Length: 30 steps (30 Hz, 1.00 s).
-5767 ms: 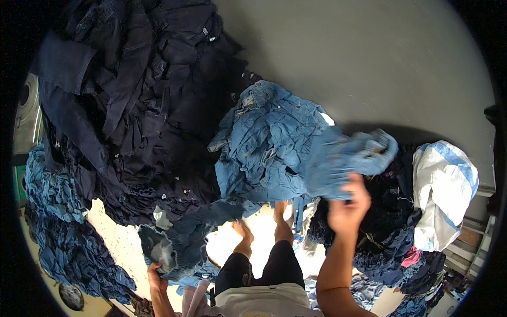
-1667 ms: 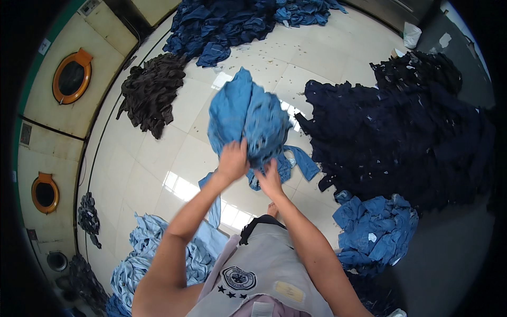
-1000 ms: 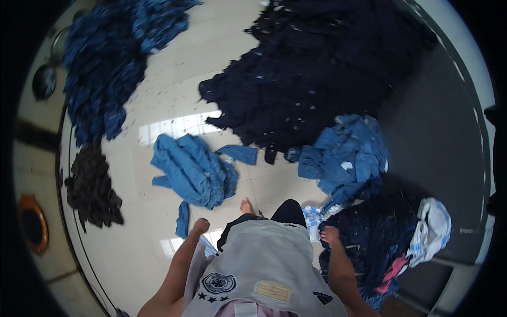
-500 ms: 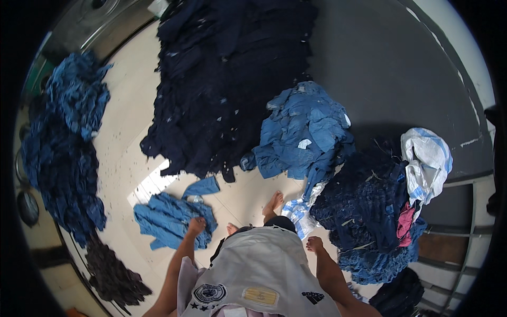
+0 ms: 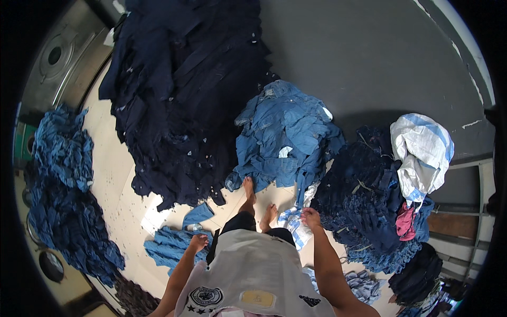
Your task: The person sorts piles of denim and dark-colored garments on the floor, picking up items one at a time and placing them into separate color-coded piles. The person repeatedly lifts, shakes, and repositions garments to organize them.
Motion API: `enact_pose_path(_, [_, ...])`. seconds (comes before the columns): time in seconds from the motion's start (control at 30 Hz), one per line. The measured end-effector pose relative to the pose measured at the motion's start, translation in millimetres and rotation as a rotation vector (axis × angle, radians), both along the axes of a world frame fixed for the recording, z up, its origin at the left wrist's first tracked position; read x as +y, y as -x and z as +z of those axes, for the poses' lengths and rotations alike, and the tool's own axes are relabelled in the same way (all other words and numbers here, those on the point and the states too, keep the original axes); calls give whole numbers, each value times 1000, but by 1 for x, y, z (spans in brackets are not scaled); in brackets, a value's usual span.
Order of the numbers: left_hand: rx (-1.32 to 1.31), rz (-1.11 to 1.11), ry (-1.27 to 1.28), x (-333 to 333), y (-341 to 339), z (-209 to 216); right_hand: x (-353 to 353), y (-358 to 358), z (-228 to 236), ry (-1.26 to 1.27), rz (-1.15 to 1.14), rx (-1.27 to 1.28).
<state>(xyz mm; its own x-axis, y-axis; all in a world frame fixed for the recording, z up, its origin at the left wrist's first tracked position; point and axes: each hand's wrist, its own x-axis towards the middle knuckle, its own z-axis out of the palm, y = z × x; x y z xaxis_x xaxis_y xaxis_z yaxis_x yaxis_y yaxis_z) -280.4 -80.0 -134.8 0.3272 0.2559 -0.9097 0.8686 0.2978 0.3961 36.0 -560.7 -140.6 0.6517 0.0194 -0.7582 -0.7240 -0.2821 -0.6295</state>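
My left hand [image 5: 198,242], loosely curled with nothing visible in it, hangs over the edge of a small heap of light blue garments [image 5: 168,247]. A loose piece of blue cloth [image 5: 198,215] lies just beyond that heap. On the other side, my right hand [image 5: 311,217] holds nothing that I can see, its fingers bent and a little apart. It appears in front of a crumpled white and blue sack [image 5: 293,224]; whether they touch I cannot tell. Ahead of my feet rises a larger pile of blue garments [image 5: 288,129].
A broad heap of dark navy cloth [image 5: 182,105] spreads ahead. Dark, frayed garments [image 5: 359,190] lie at right, with a white sack [image 5: 420,153] and pink cloth [image 5: 405,222] on them. More blue clothes [image 5: 74,232] line the left beside metal machines [image 5: 58,58]. A grey wall [image 5: 369,58] stands behind.
My feet have stepped forward, closer to the large blue pile. My right hand has swung forward and up, and the left has drawn back slightly. The view has shifted.
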Motion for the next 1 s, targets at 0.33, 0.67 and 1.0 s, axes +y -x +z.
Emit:
enact_pose_path(0.33, [45, -590, -81, 164, -191, -99, -1, 73, -11, 99, -288, 333])
enact_pose_path(0.67, [-560, -153, -263, 153, -396, 20, 11, 88, -72, 133, -299, 56])
enact_pose_path(1.0, [13, -807, -199, 89, -245, -71, 50, -125, -21, 127, -187, 156])
